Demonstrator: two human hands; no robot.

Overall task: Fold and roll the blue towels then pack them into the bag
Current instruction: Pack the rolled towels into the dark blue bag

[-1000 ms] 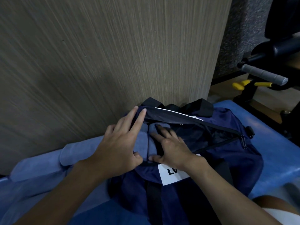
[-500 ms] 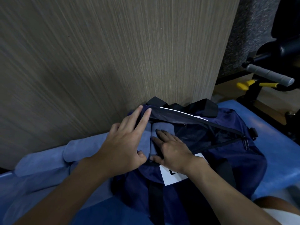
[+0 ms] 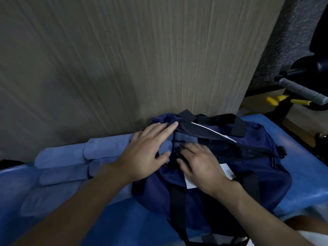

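A navy duffel bag (image 3: 257, 167) with black straps lies on the blue surface, its zipper mouth open at the left end. A rolled blue towel (image 3: 184, 140) sits in that opening. My left hand (image 3: 147, 151) lies flat with straight fingers across the roll and the bag's upper edge. My right hand (image 3: 200, 164) presses with spread fingers on the roll's near side and the bag rim, covering part of a white label (image 3: 228, 170). Several more rolled blue towels (image 3: 106, 148) lie to the left of the bag.
A wood-grain wall (image 3: 142, 59) rises directly behind the bag. The blue padded surface (image 3: 301, 166) extends right and toward me. Black gym equipment with a grey handle (image 3: 301, 91) and yellow grips (image 3: 273, 101) stands at the right.
Both hands have stayed on the towel at the bag's mouth, and the right hand has slid slightly toward me. The view has shifted, so more rolled towels show at the left.
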